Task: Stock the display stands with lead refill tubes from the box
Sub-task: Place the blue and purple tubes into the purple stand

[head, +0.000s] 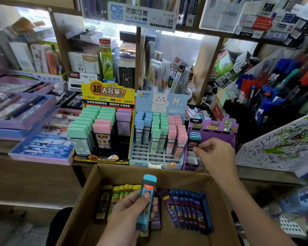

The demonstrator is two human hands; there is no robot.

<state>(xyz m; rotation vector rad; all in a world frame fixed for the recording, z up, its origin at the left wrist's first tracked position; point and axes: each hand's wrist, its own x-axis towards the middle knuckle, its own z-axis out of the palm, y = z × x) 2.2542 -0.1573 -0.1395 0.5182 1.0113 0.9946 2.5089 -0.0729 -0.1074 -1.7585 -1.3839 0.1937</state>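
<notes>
A brown cardboard box sits below the shelf with yellow tubes at its left and several dark blue and purple tubes at its right. My left hand holds a light blue lead refill tube upright above the box. My right hand pinches a dark blue tube standing in the purple display stand. To its left stand a blue rabbit stand and a yellow stand, both holding pastel tubes.
Purple trays of pens lie on the shelf at the left. A rack of markers and a scribbled test pad sit at the right. More stationery boxes fill the shelves behind.
</notes>
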